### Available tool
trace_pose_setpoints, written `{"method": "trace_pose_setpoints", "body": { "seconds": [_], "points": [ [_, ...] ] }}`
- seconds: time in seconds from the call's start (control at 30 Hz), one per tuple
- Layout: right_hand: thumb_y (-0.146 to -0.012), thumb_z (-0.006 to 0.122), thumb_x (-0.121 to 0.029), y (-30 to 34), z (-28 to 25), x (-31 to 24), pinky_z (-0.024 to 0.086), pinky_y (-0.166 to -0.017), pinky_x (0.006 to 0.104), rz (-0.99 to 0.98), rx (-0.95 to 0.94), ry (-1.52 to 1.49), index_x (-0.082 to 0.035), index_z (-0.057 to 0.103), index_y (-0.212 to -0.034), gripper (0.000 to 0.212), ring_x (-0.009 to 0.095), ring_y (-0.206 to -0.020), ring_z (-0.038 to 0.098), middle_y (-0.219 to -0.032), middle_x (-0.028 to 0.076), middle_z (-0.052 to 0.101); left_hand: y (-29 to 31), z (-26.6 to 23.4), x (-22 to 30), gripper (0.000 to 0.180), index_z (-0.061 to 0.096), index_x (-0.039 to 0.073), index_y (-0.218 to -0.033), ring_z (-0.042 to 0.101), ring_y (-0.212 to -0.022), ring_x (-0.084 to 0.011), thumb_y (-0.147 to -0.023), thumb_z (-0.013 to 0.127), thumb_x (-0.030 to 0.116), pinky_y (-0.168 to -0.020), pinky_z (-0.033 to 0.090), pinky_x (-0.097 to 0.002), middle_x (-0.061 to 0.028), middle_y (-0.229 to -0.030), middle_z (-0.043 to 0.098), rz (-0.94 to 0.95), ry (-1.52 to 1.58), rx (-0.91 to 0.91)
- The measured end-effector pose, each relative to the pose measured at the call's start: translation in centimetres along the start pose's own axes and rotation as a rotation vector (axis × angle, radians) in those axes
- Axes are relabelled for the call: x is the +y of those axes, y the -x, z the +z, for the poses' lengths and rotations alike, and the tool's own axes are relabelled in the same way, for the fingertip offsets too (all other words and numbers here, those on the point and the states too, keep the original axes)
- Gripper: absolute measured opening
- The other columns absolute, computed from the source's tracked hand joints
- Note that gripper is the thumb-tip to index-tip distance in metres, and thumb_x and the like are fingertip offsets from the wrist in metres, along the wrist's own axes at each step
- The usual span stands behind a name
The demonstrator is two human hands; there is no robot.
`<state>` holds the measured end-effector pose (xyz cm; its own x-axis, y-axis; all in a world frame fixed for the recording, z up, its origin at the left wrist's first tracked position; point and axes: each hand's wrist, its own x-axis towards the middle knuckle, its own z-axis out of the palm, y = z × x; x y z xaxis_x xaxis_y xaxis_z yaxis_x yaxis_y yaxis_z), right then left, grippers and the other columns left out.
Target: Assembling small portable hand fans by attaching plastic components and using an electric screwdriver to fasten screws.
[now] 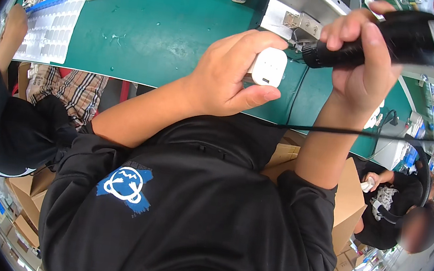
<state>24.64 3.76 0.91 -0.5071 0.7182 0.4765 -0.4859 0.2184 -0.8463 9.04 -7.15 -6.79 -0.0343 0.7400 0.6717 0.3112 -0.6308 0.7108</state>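
Using the white piece (270,66) as reference for everything.

Left hand (226,75): gripping the white piece, thumb under its lower edge, fingers over the top. Hand sits just left of it and wraps its sides; the face with the small holes and the dark slot is bare and turned up at the camera. Piece is held up over the desk (158,38), not resting on it as far as I can tell.

Right hand (362,80): wrapped round a black cylindrical tool (339,53), to the right of the white piece. Ribbed nose points left at the piece, near it, looks like a gap. Can't make out any bit or tip at the nose.

Metal machine (301,6) is above and right of the piece. Black cable (361,134) runs below and right of it.

My read: step in hand is bringing tool and piece together. To do it well: keep the left grip firm but only on the sides, thumb tip clear of the slot. Line the nose up square before contact, go in lightly, no side load. Keep the nose off the machine and the cable slack.
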Motion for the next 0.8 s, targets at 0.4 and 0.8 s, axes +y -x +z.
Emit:
{"method": "trace_pose_setpoints", "body": {
  "seconds": [0.4,0.8],
  "points": [
    [-0.084,0.050,-0.030,0.7,3.9,-4.6,0.038,-0.067,0.0371,-0.093,-0.089,-0.072,-0.006,0.051,-0.112,0.037,0.018,-0.067,0.049,-0.078,0.005,0.051,-0.7,0.5,-0.1,0.051,0.047,0.003,-0.112,0.057,-0.077,-0.0330,-0.076,0.069,0.032,-0.065,0.047,-0.0361,-0.0156,-0.093,0.058,0.091,-0.099,-0.034],
    [-0.081,0.052,-0.036,-0.8,4.5,-4.5,0.037,-0.069,0.0349,-0.106,-0.165,-0.116,-0.008,0.054,-0.103,0.035,0.016,-0.067,0.049,-0.077,0.003,0.050,-0.5,0.6,0.2,0.051,0.047,0.003,-0.112,0.057,-0.080,-0.0347,-0.075,0.069,0.031,-0.068,0.047,-0.0382,-0.0164,-0.095,0.058,0.031,-0.033,-0.066]
  ]
}}
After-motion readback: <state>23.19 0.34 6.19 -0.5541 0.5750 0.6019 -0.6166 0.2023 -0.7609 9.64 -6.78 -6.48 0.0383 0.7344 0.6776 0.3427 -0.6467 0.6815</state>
